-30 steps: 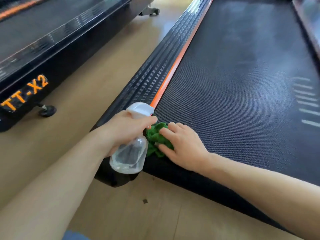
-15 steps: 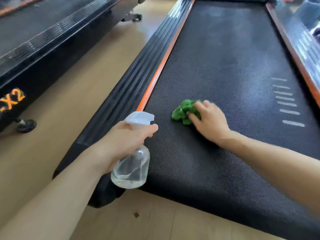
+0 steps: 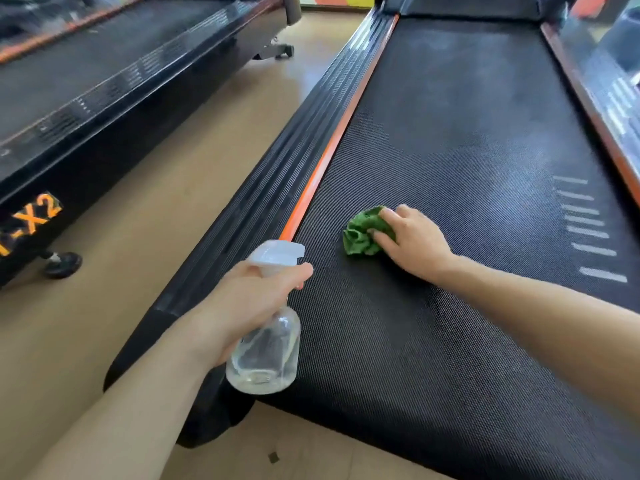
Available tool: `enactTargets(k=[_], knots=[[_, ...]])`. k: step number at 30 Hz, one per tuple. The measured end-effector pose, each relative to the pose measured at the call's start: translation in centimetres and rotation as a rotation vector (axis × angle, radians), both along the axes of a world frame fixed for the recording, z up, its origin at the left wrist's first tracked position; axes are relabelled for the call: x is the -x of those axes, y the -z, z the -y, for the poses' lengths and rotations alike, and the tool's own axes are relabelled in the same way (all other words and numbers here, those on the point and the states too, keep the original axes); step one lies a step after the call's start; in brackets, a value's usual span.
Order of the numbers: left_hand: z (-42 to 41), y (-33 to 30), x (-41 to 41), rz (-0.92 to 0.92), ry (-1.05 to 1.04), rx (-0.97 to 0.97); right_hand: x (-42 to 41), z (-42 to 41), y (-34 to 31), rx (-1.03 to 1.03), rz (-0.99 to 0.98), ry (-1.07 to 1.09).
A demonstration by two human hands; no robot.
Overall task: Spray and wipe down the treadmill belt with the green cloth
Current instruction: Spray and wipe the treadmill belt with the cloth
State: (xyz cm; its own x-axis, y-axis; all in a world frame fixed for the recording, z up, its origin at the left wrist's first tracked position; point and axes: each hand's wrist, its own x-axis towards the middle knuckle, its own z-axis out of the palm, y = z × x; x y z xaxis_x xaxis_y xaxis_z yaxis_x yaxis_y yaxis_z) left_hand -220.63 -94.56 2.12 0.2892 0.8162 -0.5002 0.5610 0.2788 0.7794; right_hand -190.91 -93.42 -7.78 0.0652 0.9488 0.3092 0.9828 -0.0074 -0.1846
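Gripping the neck of the spray bottle [image 3: 264, 351], the left hand [image 3: 249, 299] keeps it over the near left corner of the belt [image 3: 450, 168], a finger lying along the white trigger head. Pressing down on the crumpled cloth [image 3: 363, 232], the right hand [image 3: 414, 242] has its fingers curled over the cloth's right side, and the cloth lies on the belt.

Against half a second ago, cloth and right hand sit in much the same spot on the belt, just right of the orange strip [image 3: 332, 147]; a second ago they were at the belt's near left corner, beside the bottle. The bottle has barely shifted.

The bottle's long axis is tilted, base toward the viewer and nozzle pointing up the belt and a little right. The belt's long axis runs away from the viewer.

Counted: one bottle, one cloth, two hands, two treadmills; the second treadmill [image 3: 104, 98] stands left of the belt across a strip of floor [image 3: 173, 202].
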Motion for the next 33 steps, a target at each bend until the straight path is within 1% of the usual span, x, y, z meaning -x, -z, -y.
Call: enactTargets(k=[2,3,5,7,9,11,14,16,18,20,22,24,27,30,31,33], knots=[[-0.5,0.1,0.7,0.011,-0.024,-0.007,1.0,-1.3,-0.2,0.017,-0.015,0.101],[-0.6,0.3,0.8,0.009,-0.028,-0.005,1.7,-0.5,-0.3,0.021,-0.012,0.085],[-0.7,0.5,0.8,0.005,-0.032,-0.005,3.2,3.6,-0.1,0.046,-0.024,-0.084],[-0.7,0.5,0.4,0.013,-0.032,0.013,4.9,9.6,-0.1,0.095,-0.029,-0.262],[-0.9,0.5,-0.4,0.03,-0.026,0.032,5.7,14.2,-0.8,0.126,-0.012,-0.383],[-0.8,0.4,-1.1,0.043,-0.016,0.032,5.2,15.5,-1.0,0.134,0.027,-0.464],[-0.9,0.6,-1.4,0.044,-0.008,0.016,3.7,12.7,-1.2,0.113,0.084,-0.565],[-1.0,0.7,-1.1,0.05,-0.023,0.023,3.1,8.5,-0.5,0.051,0.079,-0.517],[-1.1,0.7,-0.7,0.052,-0.049,0.024,3.3,3.3,0.3,-0.009,0.066,-0.361],[-1.4,0.7,-0.3,0.058,-0.074,-0.001,4.5,-0.8,0.7,-0.025,0.05,-0.191],[-1.6,0.7,0.2,0.055,-0.128,-0.031,5.7,-2.1,0.6,-0.024,0.035,-0.086],[-1.7,0.5,0.2,0.045,-0.185,-0.046,6.4,0.0,0.3,-0.03,0.019,-0.119],[-1.8,-0.2,-0.9,0.005,-0.252,-0.099,6.6,6.7,-0.6,0.03,0.013,-0.299],[-2.5,-0.9,-2.9,-0.055,-0.301,-0.155,3.9,13.0,-1.0,0.055,0.075,-0.47],[-2.9,-1.1,-3.8,-0.073,-0.315,-0.159,2.1,14.4,-0.7,0.035,0.092,-0.48],[-3.7,-1.4,-5.1,-0.085,-0.322,-0.151,-1.1,16.0,-0.2,-0.02,0.105,-0.425]])
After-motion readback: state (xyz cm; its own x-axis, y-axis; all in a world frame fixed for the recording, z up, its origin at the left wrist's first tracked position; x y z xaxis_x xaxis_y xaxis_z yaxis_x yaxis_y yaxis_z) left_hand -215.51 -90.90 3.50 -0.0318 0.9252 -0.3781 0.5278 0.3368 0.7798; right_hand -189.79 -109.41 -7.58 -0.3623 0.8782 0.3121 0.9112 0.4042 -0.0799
